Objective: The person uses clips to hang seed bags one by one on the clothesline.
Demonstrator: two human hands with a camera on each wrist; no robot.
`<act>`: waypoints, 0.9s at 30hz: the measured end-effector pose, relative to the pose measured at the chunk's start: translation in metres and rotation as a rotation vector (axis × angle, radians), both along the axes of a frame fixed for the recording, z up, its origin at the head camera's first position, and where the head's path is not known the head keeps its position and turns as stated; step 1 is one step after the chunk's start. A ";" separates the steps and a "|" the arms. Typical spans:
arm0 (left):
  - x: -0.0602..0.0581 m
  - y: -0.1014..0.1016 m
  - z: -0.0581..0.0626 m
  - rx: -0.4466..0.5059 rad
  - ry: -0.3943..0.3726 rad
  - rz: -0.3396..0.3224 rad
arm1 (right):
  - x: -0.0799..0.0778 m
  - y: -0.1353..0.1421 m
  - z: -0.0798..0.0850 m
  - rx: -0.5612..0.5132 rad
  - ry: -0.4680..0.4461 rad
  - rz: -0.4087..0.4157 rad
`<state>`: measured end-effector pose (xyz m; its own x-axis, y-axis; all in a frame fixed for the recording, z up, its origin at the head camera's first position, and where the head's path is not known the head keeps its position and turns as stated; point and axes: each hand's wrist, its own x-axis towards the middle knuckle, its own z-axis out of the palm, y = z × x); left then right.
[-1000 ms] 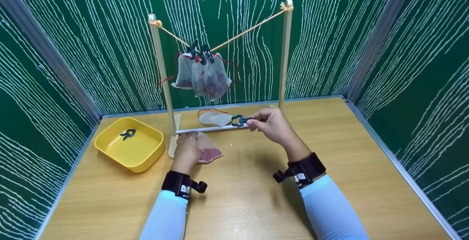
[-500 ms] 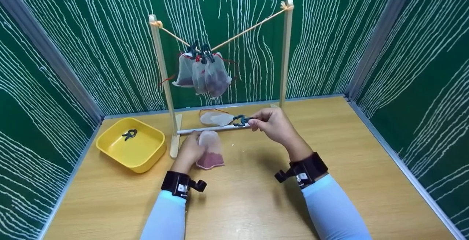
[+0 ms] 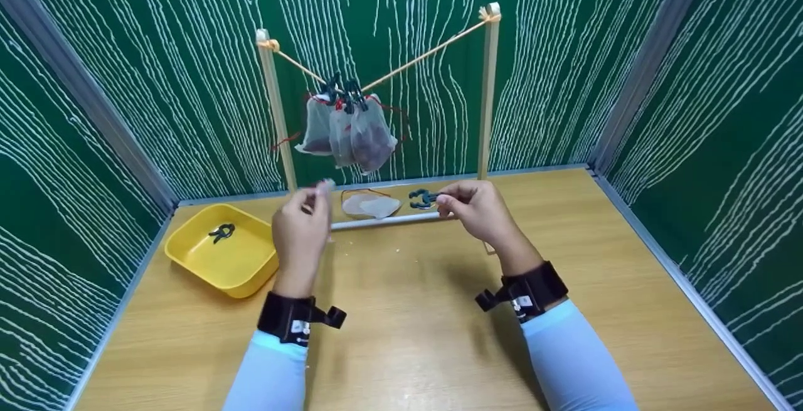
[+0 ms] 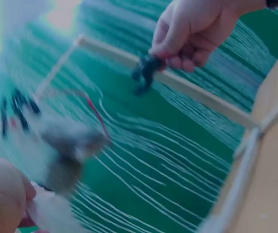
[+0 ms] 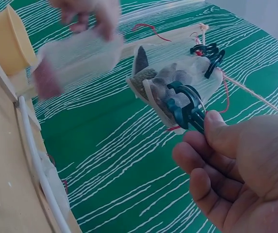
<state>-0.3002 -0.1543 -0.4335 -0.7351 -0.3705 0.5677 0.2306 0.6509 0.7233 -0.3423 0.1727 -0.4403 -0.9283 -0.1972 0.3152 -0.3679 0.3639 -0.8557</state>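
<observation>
My left hand [image 3: 301,232] is raised at the frame's left post, pinching the top of a white mesh bag. In the right wrist view this mesh bag [image 5: 83,53] hangs from the fingers, pink stuff at its bottom; in the head view the hand mostly hides it. My right hand [image 3: 480,213] pinches a dark green spring clip [image 3: 424,199] by its handles, its mouth pointing left. Several filled mesh bags [image 3: 373,138] with red drawstrings hang bunched at the low point of an orange cord [image 3: 433,53], gripped by similar dark clips [image 5: 212,56].
Wooden posts [image 3: 488,103] carry the cord, joined low down by a white bar [image 3: 392,220]. Behind the bar lie pale mesh bags [image 3: 370,205]. At left stands a yellow tub [image 3: 248,285] with a dark clip [image 3: 221,233] inside. Green walls with white streaks enclose the table.
My left hand has lifted the pink-filled mesh bag off the table and moved up and slightly left. The right hand has shifted a little to the right, still holding the clip.
</observation>
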 end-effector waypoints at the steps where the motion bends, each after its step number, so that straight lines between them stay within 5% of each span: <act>1: 0.003 -0.001 0.011 -0.015 0.045 0.008 | 0.000 0.001 0.002 0.001 0.015 -0.004; 7: 0.002 -0.019 0.076 -0.037 0.205 0.064 | -0.003 -0.002 0.036 0.003 0.115 -0.015; 13: -0.016 -0.031 0.123 -0.086 0.154 0.095 | -0.013 -0.025 0.095 0.051 0.239 -0.061; 21: -0.048 -0.030 0.152 -0.226 0.005 0.070 | -0.037 -0.073 0.174 0.205 0.451 -0.121; 27: -0.062 -0.023 0.164 -0.265 -0.022 0.044 | -0.049 -0.114 0.219 0.354 0.497 -0.130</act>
